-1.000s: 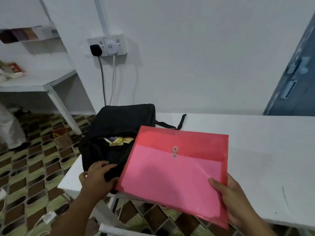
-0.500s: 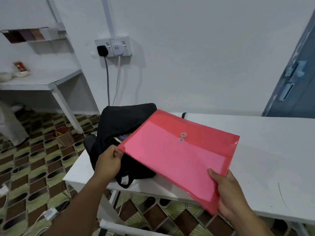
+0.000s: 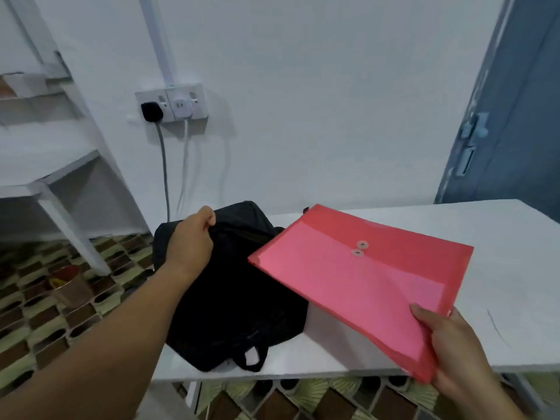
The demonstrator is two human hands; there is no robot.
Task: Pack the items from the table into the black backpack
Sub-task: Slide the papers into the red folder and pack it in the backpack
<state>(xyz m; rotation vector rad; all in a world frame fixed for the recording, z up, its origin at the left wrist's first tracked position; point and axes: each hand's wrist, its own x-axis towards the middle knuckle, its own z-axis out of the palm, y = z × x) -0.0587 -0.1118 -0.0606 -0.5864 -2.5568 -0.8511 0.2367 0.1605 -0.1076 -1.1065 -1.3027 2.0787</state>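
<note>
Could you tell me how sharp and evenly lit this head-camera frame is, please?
Head view: soft, slightly blurred throughout; wide-angle bending shows at the door and shelf edges; light is even, with faint shadows beside the wall cables; the black backpack shows little detail; the red folder has no glare.

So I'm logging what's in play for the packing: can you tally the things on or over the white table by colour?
Black: 1, the backpack, gripped at its top by the left hand.
Red: 1, the plastic envelope folder, held at its corner by the right hand.
Total: 2 on or over the table.
</note>
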